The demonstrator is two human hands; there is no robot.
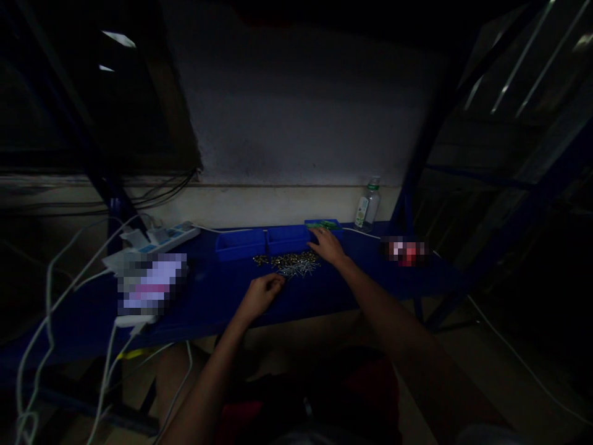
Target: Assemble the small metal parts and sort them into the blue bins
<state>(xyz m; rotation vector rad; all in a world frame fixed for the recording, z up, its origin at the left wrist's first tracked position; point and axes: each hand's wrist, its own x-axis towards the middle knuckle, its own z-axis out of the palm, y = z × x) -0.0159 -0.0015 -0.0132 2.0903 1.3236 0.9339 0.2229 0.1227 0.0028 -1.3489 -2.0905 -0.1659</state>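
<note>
A heap of small metal parts (291, 262) lies on a blue tabletop (213, 296). My left hand (262, 293) rests at the near edge of the heap with its fingers curled in a pinch; what it holds is too small to make out. My right hand (328, 245) reaches past the heap, fingers stretched flat at the rim of a blue tray with a green board (324, 226) in it. Two more blue trays (262, 242) stand side by side behind the heap.
A white power strip (169, 237) and several white cables (49, 309) lie at the left. A small plastic bottle (367, 209) stands by the wall at the right. Blue frame posts rise on both sides. The scene is very dark.
</note>
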